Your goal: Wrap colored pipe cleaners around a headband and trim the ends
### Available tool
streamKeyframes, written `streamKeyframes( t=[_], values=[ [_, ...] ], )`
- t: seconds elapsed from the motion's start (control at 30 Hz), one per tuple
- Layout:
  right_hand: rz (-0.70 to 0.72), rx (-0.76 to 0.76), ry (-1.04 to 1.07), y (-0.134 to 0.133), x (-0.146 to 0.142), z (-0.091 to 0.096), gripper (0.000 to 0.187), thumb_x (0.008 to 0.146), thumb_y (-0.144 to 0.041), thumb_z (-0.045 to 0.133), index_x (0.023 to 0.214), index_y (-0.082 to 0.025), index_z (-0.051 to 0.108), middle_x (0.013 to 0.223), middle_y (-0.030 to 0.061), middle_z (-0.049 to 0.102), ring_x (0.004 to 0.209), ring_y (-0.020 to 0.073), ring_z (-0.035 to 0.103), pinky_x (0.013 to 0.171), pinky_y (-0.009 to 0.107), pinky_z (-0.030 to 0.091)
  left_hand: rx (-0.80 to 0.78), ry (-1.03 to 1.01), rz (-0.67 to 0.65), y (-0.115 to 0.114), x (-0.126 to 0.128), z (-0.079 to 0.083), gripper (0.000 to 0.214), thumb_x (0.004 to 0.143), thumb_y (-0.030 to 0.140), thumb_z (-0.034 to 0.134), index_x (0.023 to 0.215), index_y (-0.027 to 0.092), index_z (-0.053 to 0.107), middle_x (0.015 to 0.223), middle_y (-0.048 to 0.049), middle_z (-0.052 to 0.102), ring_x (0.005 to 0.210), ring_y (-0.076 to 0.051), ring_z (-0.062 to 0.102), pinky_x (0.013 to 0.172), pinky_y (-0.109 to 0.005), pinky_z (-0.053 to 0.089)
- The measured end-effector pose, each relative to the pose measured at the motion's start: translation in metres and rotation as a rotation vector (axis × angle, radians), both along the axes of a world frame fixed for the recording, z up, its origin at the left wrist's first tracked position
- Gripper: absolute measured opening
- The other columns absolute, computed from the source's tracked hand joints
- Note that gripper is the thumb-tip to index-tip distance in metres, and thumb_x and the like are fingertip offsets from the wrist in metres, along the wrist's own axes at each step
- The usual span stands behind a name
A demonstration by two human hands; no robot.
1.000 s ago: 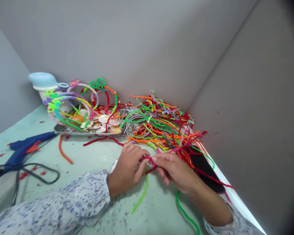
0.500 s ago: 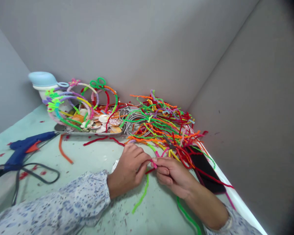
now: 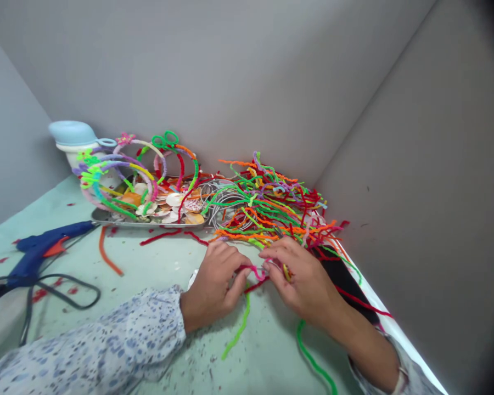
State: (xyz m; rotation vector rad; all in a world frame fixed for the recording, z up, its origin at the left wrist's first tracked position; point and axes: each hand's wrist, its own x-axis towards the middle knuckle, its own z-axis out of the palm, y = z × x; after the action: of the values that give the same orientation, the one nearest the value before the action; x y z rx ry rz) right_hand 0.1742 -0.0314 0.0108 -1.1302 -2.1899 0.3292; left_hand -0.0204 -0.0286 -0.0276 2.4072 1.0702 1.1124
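My left hand [image 3: 219, 288] pinches a pipe cleaner, with a dark red length [image 3: 242, 268] at the fingers and a curled pink end [image 3: 258, 272] sticking out to the right. My right hand [image 3: 302, 280] is bent over beside it, thumb and fingertips closed at the pink end; their exact contact is partly hidden. A yellow bit [image 3: 287, 273] shows between the right fingers; whether it is held cannot be made out. Below the hands lie a light green pipe cleaner [image 3: 239, 332] and a darker green one [image 3: 313, 359] on the table.
Behind my hands is a heap of coloured pipe cleaners [image 3: 271, 203] beside wire hoops [image 3: 220, 206]. A metal tray [image 3: 148, 223] holds shells and wrapped headbands [image 3: 127, 164]. A blue glue gun [image 3: 35, 249], its cable, a lidded bottle [image 3: 72, 137] and a dark phone [image 3: 356, 296] lie around.
My right hand has turned palm down and shifted slightly up and right, now covering the dark metal tool with red handles. The pink end is bent into a curl. My left hand stays put.
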Motion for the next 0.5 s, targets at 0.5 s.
streamKeyframes(
  t=[0.5],
  values=[
    [0.135, 0.152, -0.139, 0.009, 0.001, -0.015, 0.006, 0.086, -0.020, 0.064, 0.092, -0.019, 0.064, 0.086, 0.0038, 0.067, 0.082, 0.0193, 0.059, 0.076, 0.033, 0.046, -0.011, -0.005, -0.009, -0.001, -0.001, -0.002, 0.012, 0.090, 0.019, 0.047, 0.089, 0.018, 0.059, 0.079, -0.0036, 0.057, 0.080, -0.020, 0.047, 0.081, -0.039, 0.034]
  ],
)
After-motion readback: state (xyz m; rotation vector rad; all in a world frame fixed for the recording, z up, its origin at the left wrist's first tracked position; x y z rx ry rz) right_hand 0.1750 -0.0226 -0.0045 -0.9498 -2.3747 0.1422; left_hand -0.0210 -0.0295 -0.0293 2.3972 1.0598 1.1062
